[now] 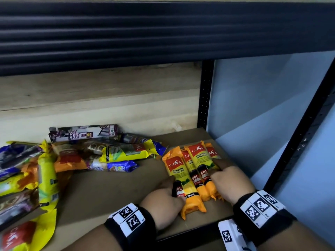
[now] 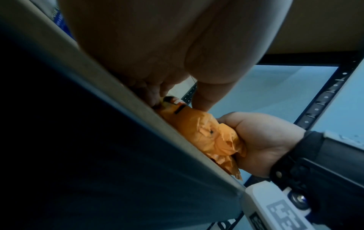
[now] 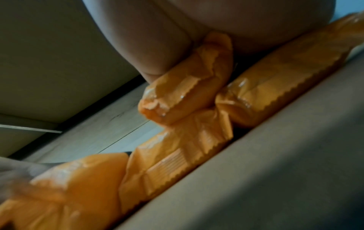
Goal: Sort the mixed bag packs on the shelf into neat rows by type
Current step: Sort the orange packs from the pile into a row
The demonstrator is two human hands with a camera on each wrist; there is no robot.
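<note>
Squaring up the orange packs (image 1: 192, 171) on the shelf (image 1: 112, 189), I have my left hand (image 1: 163, 198) pressed against the outer pack with fingers and thumb curled round its side, and my right hand (image 1: 231, 182) cupped against the far side of the same row — four packs lying side by side, just short of the black upright post (image 1: 204, 105). Well to the left of that row sits the mixed pile (image 1: 76, 153) of purple, yellow and blue packs, still unsorted. My worry is the wrappers: glossy film looks slippery, so squeezing too hard from both sides could make a middle pack pop up and ride over its neighbour. The nearest pack also lies closer to the shelf's front edge than the others — a careless nudge might tip it off.
</note>
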